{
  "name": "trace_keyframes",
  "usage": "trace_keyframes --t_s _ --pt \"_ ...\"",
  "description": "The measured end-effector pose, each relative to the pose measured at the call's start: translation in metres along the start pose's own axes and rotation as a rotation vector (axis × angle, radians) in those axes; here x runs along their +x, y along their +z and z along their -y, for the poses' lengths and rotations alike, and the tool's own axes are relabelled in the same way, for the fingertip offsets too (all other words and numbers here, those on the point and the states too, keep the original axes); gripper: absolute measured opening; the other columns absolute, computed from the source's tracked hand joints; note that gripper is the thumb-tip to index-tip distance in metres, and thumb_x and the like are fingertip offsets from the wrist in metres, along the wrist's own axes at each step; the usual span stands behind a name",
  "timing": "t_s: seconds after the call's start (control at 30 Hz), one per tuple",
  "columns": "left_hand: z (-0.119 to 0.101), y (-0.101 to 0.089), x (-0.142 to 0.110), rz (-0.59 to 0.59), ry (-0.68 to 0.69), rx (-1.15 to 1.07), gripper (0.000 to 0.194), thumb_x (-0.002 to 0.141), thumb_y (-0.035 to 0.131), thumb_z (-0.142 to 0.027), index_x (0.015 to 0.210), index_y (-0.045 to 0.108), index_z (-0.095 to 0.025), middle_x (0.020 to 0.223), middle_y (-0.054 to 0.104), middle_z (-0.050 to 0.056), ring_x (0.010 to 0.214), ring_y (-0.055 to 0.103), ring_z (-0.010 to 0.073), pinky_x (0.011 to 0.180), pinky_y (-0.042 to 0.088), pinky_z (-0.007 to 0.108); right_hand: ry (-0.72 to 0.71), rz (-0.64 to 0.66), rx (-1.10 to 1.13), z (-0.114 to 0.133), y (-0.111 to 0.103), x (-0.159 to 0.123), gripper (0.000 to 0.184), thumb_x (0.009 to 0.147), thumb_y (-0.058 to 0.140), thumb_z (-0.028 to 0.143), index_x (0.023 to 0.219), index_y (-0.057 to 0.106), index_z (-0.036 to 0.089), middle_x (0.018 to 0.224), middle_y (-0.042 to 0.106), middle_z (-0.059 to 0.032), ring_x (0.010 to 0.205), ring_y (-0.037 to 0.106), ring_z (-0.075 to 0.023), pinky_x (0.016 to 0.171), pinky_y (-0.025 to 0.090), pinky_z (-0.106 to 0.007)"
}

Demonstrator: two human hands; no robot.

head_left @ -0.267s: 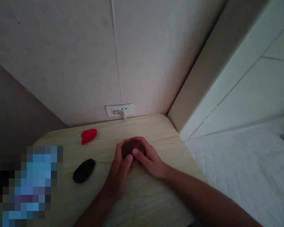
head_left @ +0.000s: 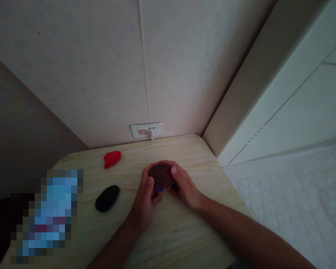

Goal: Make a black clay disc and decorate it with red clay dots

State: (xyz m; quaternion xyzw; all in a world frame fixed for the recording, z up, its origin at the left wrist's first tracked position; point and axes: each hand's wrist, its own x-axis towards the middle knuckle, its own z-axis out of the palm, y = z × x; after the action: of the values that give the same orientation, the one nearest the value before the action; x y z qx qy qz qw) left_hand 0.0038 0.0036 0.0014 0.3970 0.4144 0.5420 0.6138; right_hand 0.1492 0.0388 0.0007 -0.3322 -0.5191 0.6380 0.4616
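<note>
A dark reddish-brown, rounded flat object (head_left: 161, 177) is held between both hands, just above the wooden tabletop (head_left: 182, 149); its exact kind I cannot make out. A thin bluish-purple edge shows along its near side. My left hand (head_left: 144, 196) is closed around its left side, thumb on top. On the opposite side my right hand (head_left: 184, 185) grips it, with the thumb resting on its upper face. The fingers beneath and behind it are partly hidden. Left of the hands lies a black oval object (head_left: 107, 198), and farther back a crumpled red piece (head_left: 112, 159).
A pixelated blue item (head_left: 49, 213) sits at the table's left side. Behind the table, a white wall socket (head_left: 146, 130) holds a plug with a cable running up the wall. A white quilted surface (head_left: 294, 201) lies to the right, below a pale panel.
My thumbs have spread apart, from the middle of the object towards its sides, so more of its top shows. The whole view has shifted slightly.
</note>
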Motion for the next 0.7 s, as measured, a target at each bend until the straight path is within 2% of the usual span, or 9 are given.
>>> trace_keyframes --t_s 0.17,0.23,0.3,0.37,0.4,0.43,0.5,0.53,0.7 --pt "-0.0006 0.0041 0.0042 -0.009 -0.006 -0.023 0.047 0.097 0.052 -0.057 0.132 0.051 -0.024 0.077 0.051 -0.002 0.050 0.036 0.0077 0.044 0.027 0.020 0.044 0.024 0.050 0.0030 -0.0009 -0.0001 0.049 0.101 0.049 0.059 0.135 0.057 0.025 0.078 0.053 0.0024 0.045 0.037 -0.0063 0.037 0.026 -0.019" --pt "-0.0013 0.0046 0.0054 -0.012 -0.012 -0.050 0.048 0.097 0.051 -0.057 0.132 0.051 -0.024 0.076 0.051 -0.002 0.050 0.036 0.0076 0.043 0.027 0.020 0.063 0.023 0.046 0.0054 -0.0013 -0.0005 0.049 0.100 0.052 0.057 0.138 0.056 0.025 0.072 0.050 0.0043 0.044 0.036 -0.0062 0.037 0.025 -0.019" --pt "-0.0012 0.0041 0.0058 0.008 -0.006 -0.048 0.048 0.096 0.055 -0.056 0.133 0.050 -0.026 0.083 0.054 -0.001 0.051 0.038 0.0077 0.044 0.029 0.020 0.075 0.027 0.030 0.0078 -0.0021 -0.0010 0.050 0.101 0.052 0.056 0.140 0.054 0.026 0.076 0.054 0.0031 0.047 0.040 -0.0071 0.040 0.028 -0.019" --pt "-0.0001 0.0034 0.0056 0.022 0.005 0.004 0.047 0.093 0.062 -0.049 0.134 0.050 -0.028 0.093 0.059 0.002 0.054 0.042 0.0084 0.046 0.032 0.021 0.035 0.044 -0.034 0.0094 -0.0033 -0.0012 0.049 0.099 0.057 0.053 0.141 0.053 0.027 0.092 0.062 -0.0008 0.061 0.052 -0.0102 0.050 0.041 -0.021" --pt "0.0007 0.0031 0.0054 0.018 0.011 0.038 0.048 0.092 0.065 -0.046 0.134 0.050 -0.029 0.096 0.060 0.002 0.056 0.044 0.0093 0.048 0.035 0.022 -0.004 0.053 -0.087 0.0097 -0.0041 -0.0012 0.049 0.098 0.061 0.050 0.140 0.053 0.027 0.102 0.064 -0.0028 0.074 0.058 -0.0128 0.062 0.048 -0.024" --pt "0.0016 0.0029 0.0052 0.004 0.017 0.068 0.048 0.091 0.067 -0.042 0.134 0.050 -0.029 0.097 0.062 0.003 0.058 0.047 0.0106 0.050 0.037 0.023 -0.049 0.061 -0.145 0.0098 -0.0049 -0.0011 0.049 0.096 0.065 0.047 0.140 0.054 0.027 0.111 0.065 -0.0043 0.087 0.061 -0.0157 0.075 0.052 -0.028" --pt "0.0034 0.0027 0.0047 -0.029 0.031 0.097 0.047 0.090 0.066 -0.039 0.134 0.052 -0.029 0.097 0.064 0.003 0.063 0.052 0.0134 0.054 0.041 0.025 -0.116 0.069 -0.232 0.0094 -0.0062 -0.0009 0.049 0.095 0.067 0.043 0.138 0.053 0.025 0.121 0.064 -0.0056 0.105 0.061 -0.0199 0.095 0.049 -0.035" --pt "0.0041 0.0025 0.0043 -0.035 0.035 0.098 0.046 0.091 0.065 -0.039 0.134 0.052 -0.029 0.096 0.064 0.004 0.064 0.053 0.0142 0.055 0.041 0.026 -0.120 0.072 -0.246 0.0089 -0.0066 -0.0010 0.048 0.096 0.065 0.044 0.138 0.053 0.025 0.121 0.065 -0.0057 0.107 0.061 -0.0205 0.098 0.048 -0.036" --pt "0.0050 0.0015 0.0023 0.000 0.024 0.092 0.045 0.093 0.057 -0.041 0.135 0.050 -0.028 0.103 0.065 0.005 0.065 0.053 0.0150 0.055 0.042 0.027 -0.105 0.085 -0.279 0.0076 -0.0075 -0.0018 0.047 0.100 0.058 0.047 0.140 0.049 0.025 0.116 0.066 -0.0060 0.099 0.063 -0.0204 0.092 0.051 -0.036"
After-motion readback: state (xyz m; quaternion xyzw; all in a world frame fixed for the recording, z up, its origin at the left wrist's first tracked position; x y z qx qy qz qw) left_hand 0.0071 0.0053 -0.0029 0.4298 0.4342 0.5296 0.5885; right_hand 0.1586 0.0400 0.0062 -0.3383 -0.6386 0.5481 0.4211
